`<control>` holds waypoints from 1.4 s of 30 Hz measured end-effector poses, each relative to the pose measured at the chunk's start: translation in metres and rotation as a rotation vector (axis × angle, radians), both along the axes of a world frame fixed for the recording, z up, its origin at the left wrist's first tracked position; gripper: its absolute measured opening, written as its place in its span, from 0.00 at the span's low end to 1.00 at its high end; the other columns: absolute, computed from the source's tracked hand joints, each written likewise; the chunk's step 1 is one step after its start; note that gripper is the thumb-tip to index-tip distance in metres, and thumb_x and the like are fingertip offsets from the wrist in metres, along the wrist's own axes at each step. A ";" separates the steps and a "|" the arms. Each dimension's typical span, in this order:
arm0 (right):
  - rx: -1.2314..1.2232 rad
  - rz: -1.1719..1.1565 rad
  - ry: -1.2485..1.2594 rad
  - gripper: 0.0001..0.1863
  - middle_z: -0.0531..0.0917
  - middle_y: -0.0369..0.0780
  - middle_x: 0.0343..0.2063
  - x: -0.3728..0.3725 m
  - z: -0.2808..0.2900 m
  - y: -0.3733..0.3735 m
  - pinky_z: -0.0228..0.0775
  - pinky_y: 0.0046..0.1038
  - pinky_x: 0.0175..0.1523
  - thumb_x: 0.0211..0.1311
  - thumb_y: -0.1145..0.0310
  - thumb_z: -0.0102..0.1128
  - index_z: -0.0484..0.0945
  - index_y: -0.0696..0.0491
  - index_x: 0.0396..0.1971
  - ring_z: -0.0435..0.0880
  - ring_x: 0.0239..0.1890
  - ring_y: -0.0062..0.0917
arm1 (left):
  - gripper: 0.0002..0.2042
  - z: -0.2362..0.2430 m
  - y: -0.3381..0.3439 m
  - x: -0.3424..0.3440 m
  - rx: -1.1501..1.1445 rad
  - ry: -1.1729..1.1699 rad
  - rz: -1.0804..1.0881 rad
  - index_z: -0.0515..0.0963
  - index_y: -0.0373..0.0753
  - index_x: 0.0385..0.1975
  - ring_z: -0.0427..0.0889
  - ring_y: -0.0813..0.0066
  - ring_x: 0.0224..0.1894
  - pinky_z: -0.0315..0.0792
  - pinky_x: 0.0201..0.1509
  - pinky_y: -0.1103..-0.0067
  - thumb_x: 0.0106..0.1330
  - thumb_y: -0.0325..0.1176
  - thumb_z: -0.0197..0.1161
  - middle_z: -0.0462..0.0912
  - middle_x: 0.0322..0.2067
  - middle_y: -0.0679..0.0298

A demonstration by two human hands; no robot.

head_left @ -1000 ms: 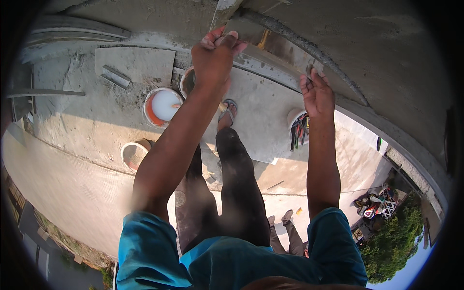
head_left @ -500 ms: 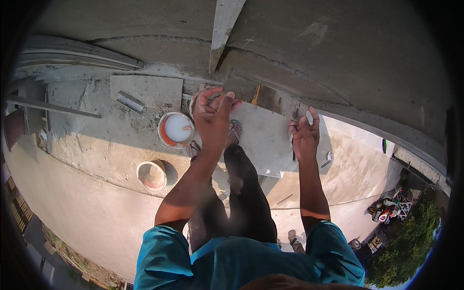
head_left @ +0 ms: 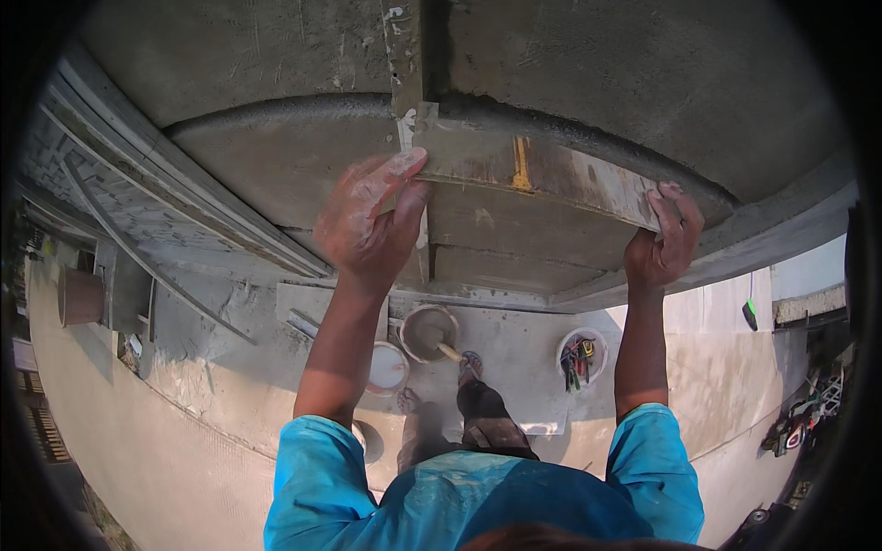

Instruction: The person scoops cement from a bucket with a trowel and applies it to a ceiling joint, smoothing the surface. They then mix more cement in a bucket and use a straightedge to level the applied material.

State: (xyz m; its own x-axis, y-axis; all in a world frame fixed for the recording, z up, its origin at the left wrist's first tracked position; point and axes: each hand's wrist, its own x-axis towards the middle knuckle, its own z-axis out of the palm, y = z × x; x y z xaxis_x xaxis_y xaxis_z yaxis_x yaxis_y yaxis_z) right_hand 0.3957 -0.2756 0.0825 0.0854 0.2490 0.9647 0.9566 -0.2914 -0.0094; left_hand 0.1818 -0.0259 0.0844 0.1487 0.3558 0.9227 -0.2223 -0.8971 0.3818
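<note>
A flat wooden board [head_left: 560,176] with a yellow mark lies lengthwise against the grey plastered wall [head_left: 606,64], just under a curved ridge. My left hand [head_left: 372,220], whitish with dust and slightly blurred, grips the board's left end between thumb and fingers. At the other end, the fingers of my right hand [head_left: 663,241] curl over the board's edge. A pale vertical strip [head_left: 400,69] runs down the wall beside the board's left end.
Below stand a bucket of grey mix [head_left: 402,332] with a handle sticking out, a bucket of whitish liquid [head_left: 386,394], and a tool bucket [head_left: 604,356]. Long strips [head_left: 197,193] lean at the left. A thin bent strip [head_left: 152,257] slants to the floor.
The view has tilted up toward the wall. Both hands have risen with the board, which now shows plainly against the wall. The mortar and tool buckets have come into sight below.
</note>
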 end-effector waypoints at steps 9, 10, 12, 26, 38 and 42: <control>-0.068 0.001 -0.077 0.28 0.82 0.40 0.44 0.027 0.007 0.020 0.77 0.37 0.55 0.43 0.93 0.55 0.84 0.54 0.45 0.82 0.50 0.36 | 0.18 0.002 0.036 0.035 0.278 0.020 0.256 0.86 0.44 0.38 0.81 0.67 0.41 0.80 0.52 0.69 0.46 0.20 0.77 0.81 0.38 0.62; -0.071 -0.003 -0.087 0.28 0.82 0.40 0.45 0.030 0.006 0.022 0.75 0.38 0.55 0.42 0.92 0.56 0.84 0.52 0.45 0.82 0.50 0.36 | 0.17 0.003 0.038 0.037 0.319 0.023 0.287 0.86 0.45 0.37 0.81 0.67 0.43 0.81 0.52 0.69 0.47 0.21 0.79 0.80 0.39 0.62; -0.079 -0.013 -0.107 0.29 0.82 0.39 0.46 0.039 0.003 0.025 0.72 0.38 0.56 0.39 0.89 0.56 0.84 0.50 0.45 0.82 0.50 0.37 | 0.16 0.004 0.045 0.043 0.345 -0.005 0.266 0.85 0.44 0.36 0.81 0.65 0.44 0.80 0.56 0.64 0.48 0.21 0.78 0.81 0.39 0.62; 0.031 0.031 -0.218 0.25 0.82 0.41 0.43 0.055 0.035 0.039 0.74 0.37 0.52 0.41 0.89 0.55 0.81 0.54 0.42 0.80 0.47 0.38 | 0.13 0.043 0.060 0.051 0.474 -0.039 0.202 0.83 0.42 0.36 0.83 0.65 0.43 0.73 0.66 0.56 0.52 0.22 0.73 0.84 0.36 0.66; 0.164 0.020 -0.267 0.26 0.82 0.42 0.43 0.058 0.110 0.053 0.75 0.38 0.51 0.41 0.89 0.53 0.81 0.55 0.44 0.81 0.47 0.37 | 0.15 0.128 0.062 0.055 0.576 -0.149 0.369 0.82 0.46 0.38 0.78 0.65 0.46 0.76 0.64 0.59 0.52 0.22 0.73 0.83 0.39 0.67; 0.174 -0.005 -0.331 0.22 0.81 0.43 0.40 0.060 0.142 0.054 0.78 0.36 0.51 0.49 0.91 0.53 0.80 0.56 0.44 0.84 0.45 0.36 | 0.14 0.166 0.062 0.059 0.577 -0.203 0.419 0.84 0.47 0.36 0.77 0.66 0.45 0.78 0.61 0.62 0.51 0.23 0.74 0.81 0.40 0.69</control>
State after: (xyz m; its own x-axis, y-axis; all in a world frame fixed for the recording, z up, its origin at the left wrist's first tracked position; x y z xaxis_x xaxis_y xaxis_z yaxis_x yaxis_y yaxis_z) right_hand 0.4555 -0.2213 0.2245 -0.2375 0.0791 0.9682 0.9146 -0.3175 0.2503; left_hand 0.2408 0.0362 0.2500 -0.0866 -0.2042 0.9751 0.1666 -0.9679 -0.1879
